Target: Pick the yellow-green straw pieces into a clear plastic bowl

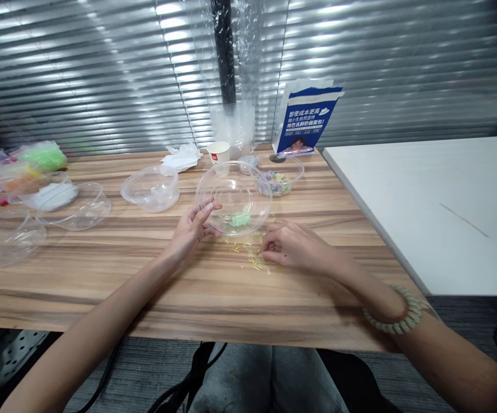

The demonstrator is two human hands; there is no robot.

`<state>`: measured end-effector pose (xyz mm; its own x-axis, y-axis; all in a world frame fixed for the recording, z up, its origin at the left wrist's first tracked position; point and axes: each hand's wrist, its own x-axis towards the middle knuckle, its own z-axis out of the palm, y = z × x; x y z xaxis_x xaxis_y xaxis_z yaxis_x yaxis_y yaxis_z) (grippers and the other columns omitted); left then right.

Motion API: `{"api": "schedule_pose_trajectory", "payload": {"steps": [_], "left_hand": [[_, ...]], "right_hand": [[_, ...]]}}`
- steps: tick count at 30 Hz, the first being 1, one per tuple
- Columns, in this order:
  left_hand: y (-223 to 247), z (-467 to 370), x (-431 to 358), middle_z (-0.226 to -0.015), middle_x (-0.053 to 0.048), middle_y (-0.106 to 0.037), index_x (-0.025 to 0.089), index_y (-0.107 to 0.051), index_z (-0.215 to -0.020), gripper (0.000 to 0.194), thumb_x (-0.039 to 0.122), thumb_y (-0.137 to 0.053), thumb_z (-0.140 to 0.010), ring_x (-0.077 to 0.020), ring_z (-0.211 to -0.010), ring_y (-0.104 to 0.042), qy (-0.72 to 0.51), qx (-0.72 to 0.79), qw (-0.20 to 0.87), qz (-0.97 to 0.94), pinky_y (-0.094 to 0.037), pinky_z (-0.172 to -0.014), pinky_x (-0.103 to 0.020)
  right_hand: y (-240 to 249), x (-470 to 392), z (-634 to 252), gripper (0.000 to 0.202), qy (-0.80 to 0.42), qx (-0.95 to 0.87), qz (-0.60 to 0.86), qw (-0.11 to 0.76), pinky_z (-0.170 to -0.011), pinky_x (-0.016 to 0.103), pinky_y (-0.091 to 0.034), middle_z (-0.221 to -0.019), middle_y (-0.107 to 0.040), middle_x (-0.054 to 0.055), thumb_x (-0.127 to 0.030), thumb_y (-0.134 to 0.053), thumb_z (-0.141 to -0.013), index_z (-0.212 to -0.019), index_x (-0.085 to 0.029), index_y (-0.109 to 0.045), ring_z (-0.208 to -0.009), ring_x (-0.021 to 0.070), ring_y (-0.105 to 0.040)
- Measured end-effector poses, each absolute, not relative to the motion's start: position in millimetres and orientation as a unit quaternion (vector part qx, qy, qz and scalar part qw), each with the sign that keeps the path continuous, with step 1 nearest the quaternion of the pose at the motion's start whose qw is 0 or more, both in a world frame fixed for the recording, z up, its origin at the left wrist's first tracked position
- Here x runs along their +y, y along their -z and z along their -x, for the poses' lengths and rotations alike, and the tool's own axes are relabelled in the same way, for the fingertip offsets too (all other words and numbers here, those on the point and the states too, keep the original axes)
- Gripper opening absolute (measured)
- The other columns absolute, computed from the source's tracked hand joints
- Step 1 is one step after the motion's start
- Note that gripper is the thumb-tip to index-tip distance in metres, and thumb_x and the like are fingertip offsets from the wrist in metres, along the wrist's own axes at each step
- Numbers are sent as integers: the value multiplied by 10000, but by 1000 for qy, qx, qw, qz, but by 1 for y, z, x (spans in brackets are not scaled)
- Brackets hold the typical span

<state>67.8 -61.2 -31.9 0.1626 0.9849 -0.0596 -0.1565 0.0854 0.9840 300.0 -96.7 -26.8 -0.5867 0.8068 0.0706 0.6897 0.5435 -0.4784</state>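
My left hand [197, 222] grips the near left rim of a clear plastic bowl [218, 192], thumb over the edge and fingers beneath. The bowl is tilted toward me, with a small heap of light green bits [238, 219] low inside it. To its right, my right hand [285, 245] is low over the table with thumb and fingertips drawn together. Thin yellow pieces [255, 262] lie scattered under and beside those fingertips. Whether a piece is pinched between them is too small to make out.
Behind the held bowl stands another clear bowl with multicoloured bits [276, 182]. A paper cup [219, 152], white tissues [182, 157] and a blue-and-white bag [306, 120] are at the back. Leftward are an upright clear bowl [151, 189], several more bowls and colourful bagged material [37, 156]. A white tabletop [437, 212] adjoins on the right.
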Motion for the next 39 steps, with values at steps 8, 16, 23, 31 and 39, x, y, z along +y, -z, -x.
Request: {"api": "schedule_pose_trajectory", "payload": {"steps": [8,16,23,31,39], "left_hand": [[33,-67,-60,-1235,-129,-556,158,-529,-1191,511,418,-643,-766,-88,-609,-615,-477,437,597,-475,-533,-569,-241],[33,-67,-61,-1228,-117,-559,159,-527,-1198,512,423,-639,-774,-91,-625,-620,-476,439,592,-480,-532,-569,-234],[34,-66,-60,-1211,-115,-570,162,-548,-1179,471,395,-639,-780,-99,-647,-629,-481,433,599,-471,-531,-551,-226],[34,-67,-60,-1217,-127,-566,154,-555,-1171,476,402,-642,-773,-91,-620,-617,-484,433,598,-471,-533,-547,-230],[34,-67,-60,-1219,-124,-562,158,-545,-1178,504,432,-646,-766,-96,-637,-623,-481,434,594,-478,-532,-553,-225]], "right_hand": [[33,-96,-299,124,-179,-877,423,142,-697,272,-386,-882,-665,46,-192,-563,-815,-745,-189,-665,-806,171,-570],[29,-96,-301,157,-200,-866,441,123,-689,263,-380,-821,-679,31,-113,-538,-806,-768,-189,-671,-784,164,-587],[29,-95,-303,148,-212,-865,436,126,-683,255,-370,-790,-668,26,-107,-529,-805,-771,-181,-653,-755,154,-581],[32,-89,-313,136,-218,-875,401,160,-709,264,-383,-837,-632,34,-103,-479,-826,-822,-167,-599,-778,150,-552],[33,-85,-318,124,-236,-892,363,128,-704,258,-386,-821,-640,19,-111,-522,-813,-783,-178,-622,-770,138,-553]]}}
